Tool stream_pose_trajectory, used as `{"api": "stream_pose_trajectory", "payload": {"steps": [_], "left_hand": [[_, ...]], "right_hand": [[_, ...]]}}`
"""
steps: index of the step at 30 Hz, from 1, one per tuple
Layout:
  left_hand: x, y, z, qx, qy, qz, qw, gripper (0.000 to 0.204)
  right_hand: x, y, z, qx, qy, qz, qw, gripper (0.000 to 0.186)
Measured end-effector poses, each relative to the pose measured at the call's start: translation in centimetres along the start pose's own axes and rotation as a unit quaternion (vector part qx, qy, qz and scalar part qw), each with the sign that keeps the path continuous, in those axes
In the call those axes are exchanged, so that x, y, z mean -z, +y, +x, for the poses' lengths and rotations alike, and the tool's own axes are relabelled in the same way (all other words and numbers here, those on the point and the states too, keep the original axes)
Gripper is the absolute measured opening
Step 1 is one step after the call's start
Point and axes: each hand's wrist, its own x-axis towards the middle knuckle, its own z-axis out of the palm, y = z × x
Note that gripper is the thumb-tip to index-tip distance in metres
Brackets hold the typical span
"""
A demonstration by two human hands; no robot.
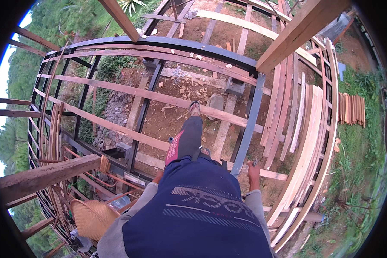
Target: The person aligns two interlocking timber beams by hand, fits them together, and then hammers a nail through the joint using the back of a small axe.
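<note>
My right hand (pixel 253 174) hangs low beside my right hip, near the dark steel beam (pixel 250 129). Its fingers are closed, and a small dark, metallic-looking piece (pixel 256 163) shows at them, too small to name. My left hand (pixel 158 176) is at my left hip, mostly hidden by my blue shirt (pixel 198 206), so its fingers do not show. One sandalled foot (pixel 195 107) is stretched forward onto a narrow wooden joist (pixel 159 95). Part of my other foot (pixel 206 152) shows farther back, just past the shirt's edge.
Open gaps between joists and steel beams show bare soil (pixel 167 118) with wood scraps below. Long planks (pixel 303 150) lie stacked at right. Wooden posts (pixel 299 36) rise around me. A woven hat (pixel 90 219) is at lower left. Cut wood pieces (pixel 351 109) lie on grass.
</note>
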Motion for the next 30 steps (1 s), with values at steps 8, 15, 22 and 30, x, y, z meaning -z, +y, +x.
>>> {"api": "stream_pose_trajectory", "payload": {"steps": [8, 15, 22, 30], "left_hand": [[10.4, 15.5, 10.3, 0.016, -0.052, -0.076, 0.996, 0.051], [27.1, 32.9, 25.3, 0.099, 0.037, -0.192, 0.976, 0.033], [40.7, 45.9, 28.5, -0.119, 0.275, -0.068, 0.952, 0.03], [48.9, 56.5, 30.0, -0.136, 0.238, -0.321, 0.907, 0.024]], "right_hand": [[-9.9, -12.7, 10.8, -0.089, -0.019, 0.026, 0.996, 0.024], [-19.9, -41.1, 24.5, 0.111, -0.075, -0.013, 0.991, 0.024], [-27.0, -63.2, 28.5, 0.174, -0.085, -0.084, 0.977, 0.034], [-34.9, -66.2, 37.5, 0.221, -0.18, -0.318, 0.904, 0.046]]}}
